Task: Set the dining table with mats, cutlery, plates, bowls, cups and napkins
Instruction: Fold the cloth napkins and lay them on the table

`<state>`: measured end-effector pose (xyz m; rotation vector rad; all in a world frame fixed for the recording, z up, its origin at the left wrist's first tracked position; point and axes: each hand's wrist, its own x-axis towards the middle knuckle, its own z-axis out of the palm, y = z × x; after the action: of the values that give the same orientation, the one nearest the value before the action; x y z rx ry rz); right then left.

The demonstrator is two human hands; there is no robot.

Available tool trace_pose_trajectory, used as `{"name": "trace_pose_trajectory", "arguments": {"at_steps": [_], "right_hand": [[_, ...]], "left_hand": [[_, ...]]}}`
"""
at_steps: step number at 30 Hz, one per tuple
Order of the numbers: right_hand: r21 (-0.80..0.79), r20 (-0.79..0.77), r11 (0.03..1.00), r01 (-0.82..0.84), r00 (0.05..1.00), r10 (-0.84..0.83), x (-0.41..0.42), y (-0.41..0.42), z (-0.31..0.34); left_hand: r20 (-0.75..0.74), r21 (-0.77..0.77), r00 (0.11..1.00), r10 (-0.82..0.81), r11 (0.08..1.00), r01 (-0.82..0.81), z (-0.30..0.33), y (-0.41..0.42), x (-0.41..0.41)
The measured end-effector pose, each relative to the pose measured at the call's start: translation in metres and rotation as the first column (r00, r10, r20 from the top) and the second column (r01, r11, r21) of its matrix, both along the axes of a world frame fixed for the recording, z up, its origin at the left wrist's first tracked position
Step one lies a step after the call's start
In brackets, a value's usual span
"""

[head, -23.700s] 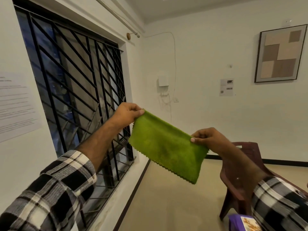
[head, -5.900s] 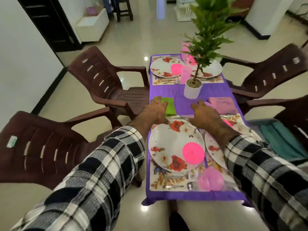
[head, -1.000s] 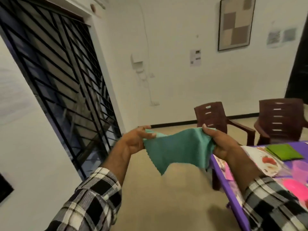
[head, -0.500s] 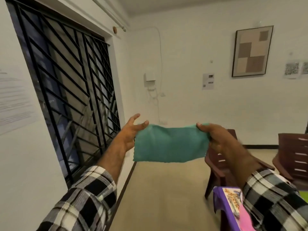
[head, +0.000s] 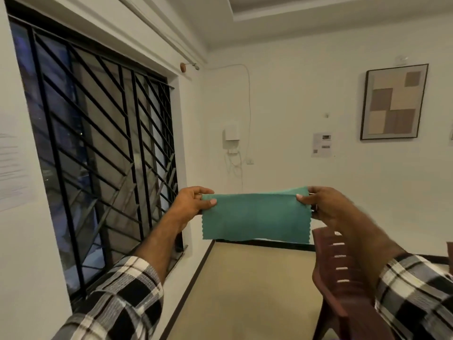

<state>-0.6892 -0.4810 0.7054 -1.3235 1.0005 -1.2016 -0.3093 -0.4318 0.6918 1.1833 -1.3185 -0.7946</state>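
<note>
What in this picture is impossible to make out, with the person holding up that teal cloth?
All in the head view:
- Dining table: outside the frame.
- Teal napkin: whether folded double cannot be told.
- Right hand: motion-blurred; its fingers lie behind the napkin. The left hand pinches the other corner.
- Brown chair: cut off by the bottom edge and hidden by the right arm.
- Wall papers: print too small.

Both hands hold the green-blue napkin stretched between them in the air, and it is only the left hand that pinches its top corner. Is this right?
Not quite. In the head view the teal napkin is pinched at both top corners: by the left hand and also by the right hand. It is stretched in the air between them.
</note>
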Motion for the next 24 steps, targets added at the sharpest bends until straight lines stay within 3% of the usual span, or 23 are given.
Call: {"name": "trace_pose_trajectory", "arguments": {"at_steps": [4,9,18,22,24], "right_hand": [[-0.096,0.094,0.979,0.18,0.981,-0.171,-0.002,-0.019,0.016],[-0.225,0.077,0.954,0.197,0.98,-0.184,0.007,-0.029,0.033],[-0.436,-0.171,0.853,0.285,0.905,-0.39,-0.001,-0.031,0.055],[-0.483,-0.242,0.839,0.251,0.883,-0.403,-0.019,-0.033,0.059],[-0.455,-0.386,0.87,0.19,0.838,-0.385,-0.029,-0.039,0.054]], "left_hand": [[0.04,-0.072,0.999,0.018,0.997,-0.015,0.035,-0.03,0.009],[0.086,-0.115,0.996,-0.013,0.993,0.023,0.066,-0.055,0.022],[0.198,-0.165,0.98,-0.034,0.984,0.067,0.103,-0.081,0.029],[0.032,-0.168,0.983,-0.183,0.968,0.186,0.104,-0.083,0.018],[-0.004,-0.166,0.972,-0.234,0.959,0.231,0.105,-0.08,0.005]]}}
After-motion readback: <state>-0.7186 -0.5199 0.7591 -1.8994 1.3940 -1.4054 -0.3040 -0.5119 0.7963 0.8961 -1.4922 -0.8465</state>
